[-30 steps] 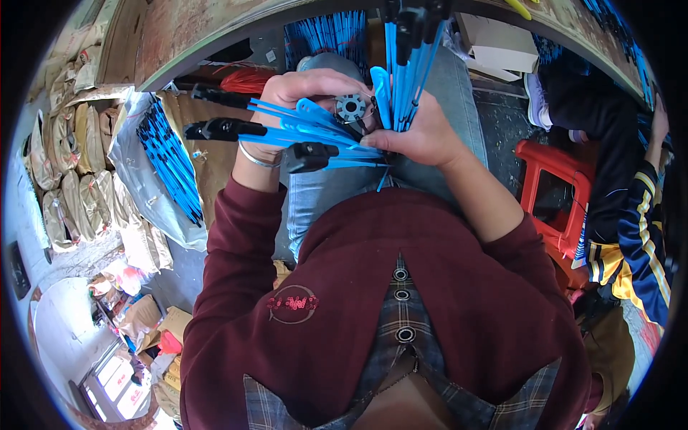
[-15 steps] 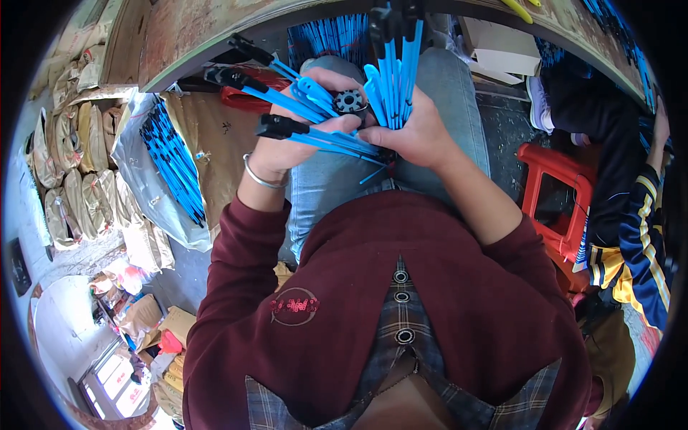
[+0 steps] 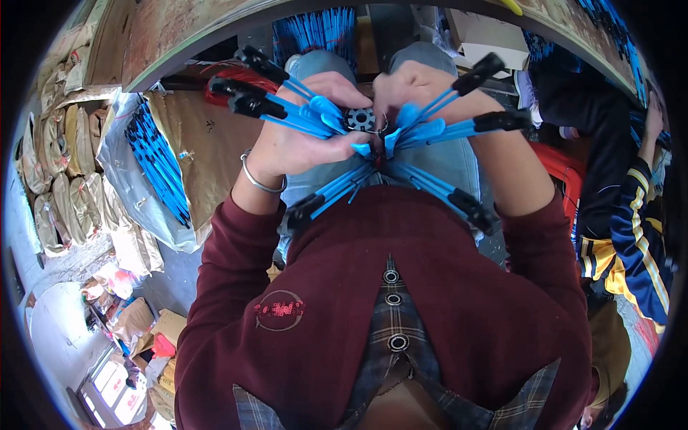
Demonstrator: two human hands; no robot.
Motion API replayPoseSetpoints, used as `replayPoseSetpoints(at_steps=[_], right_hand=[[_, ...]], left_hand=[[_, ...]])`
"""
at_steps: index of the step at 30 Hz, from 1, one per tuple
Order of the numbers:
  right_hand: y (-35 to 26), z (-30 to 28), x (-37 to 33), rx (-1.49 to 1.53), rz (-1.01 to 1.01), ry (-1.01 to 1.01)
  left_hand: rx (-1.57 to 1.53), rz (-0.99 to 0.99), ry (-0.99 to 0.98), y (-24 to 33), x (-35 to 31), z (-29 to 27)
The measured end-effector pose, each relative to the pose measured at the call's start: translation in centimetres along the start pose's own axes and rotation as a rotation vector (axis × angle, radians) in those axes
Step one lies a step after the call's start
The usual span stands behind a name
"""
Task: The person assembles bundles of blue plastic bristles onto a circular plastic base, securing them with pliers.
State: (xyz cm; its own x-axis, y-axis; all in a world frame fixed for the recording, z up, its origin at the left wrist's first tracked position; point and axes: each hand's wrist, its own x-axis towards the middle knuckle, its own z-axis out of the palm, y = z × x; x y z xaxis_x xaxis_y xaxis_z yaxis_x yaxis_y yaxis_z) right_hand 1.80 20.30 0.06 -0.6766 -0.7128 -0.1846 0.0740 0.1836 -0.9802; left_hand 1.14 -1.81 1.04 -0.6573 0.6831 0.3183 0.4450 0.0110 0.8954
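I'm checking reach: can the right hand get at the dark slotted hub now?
Probably yes: the right hand is close beside the hub, and the left hand holds it from the left, leaving its right side mostly free.

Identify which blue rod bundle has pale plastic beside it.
The slanted bundle left of the left hand, lying along a pale plastic sheet; the upright bundle beyond the left knee and the held rods show none.

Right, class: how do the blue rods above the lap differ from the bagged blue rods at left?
The lap rods splay in separate clusters; the bagged rods lie packed side by side. The left hand touches the lap rods; the bagged rods rest in pale plastic, untouched. Both are blue with black parts.
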Motion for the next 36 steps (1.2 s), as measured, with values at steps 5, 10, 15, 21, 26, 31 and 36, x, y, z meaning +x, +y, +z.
replayPoseSetpoints(at_steps=[5, 10, 15, 21, 26, 31, 36], right_hand=[[-1.9, -0.6, 0.3, 0.104, 0.015, -0.195], [-1.0, 0.3, -0.9, -0.052, -0.166, 0.117], [-0.1, 1.4, -2.0, 0.021, -0.141, 0.262], [0.1, 0.5, -1.6, 0.154, -0.044, 0.143], [0.5, -0.4, -1.0, 0.290, 0.042, 0.127], [0.8, -0.3, -0.8, 0.214, 0.069, 0.135], [0.4, -2.1, 0.4, 0.143, 0.122, -0.061]], left_hand=[[0.000, -0.094, 0.019, 0.1, 0.1, -0.1], [0.042, -0.142, 0.078, 0.2, 0.0, 0.5], [0.012, -0.131, 0.027, 0.9, 0.8, 1.4], [-0.018, -0.090, -0.032, 0.5, 1.0, 1.2], [-0.177, -0.169, -0.037, 0.4, 1.2, 1.7], [-0.297, -0.277, 0.092, 0.3, 0.6, 2.1], [-0.104, -0.180, -0.119, 0.8, 1.3, 1.3]])
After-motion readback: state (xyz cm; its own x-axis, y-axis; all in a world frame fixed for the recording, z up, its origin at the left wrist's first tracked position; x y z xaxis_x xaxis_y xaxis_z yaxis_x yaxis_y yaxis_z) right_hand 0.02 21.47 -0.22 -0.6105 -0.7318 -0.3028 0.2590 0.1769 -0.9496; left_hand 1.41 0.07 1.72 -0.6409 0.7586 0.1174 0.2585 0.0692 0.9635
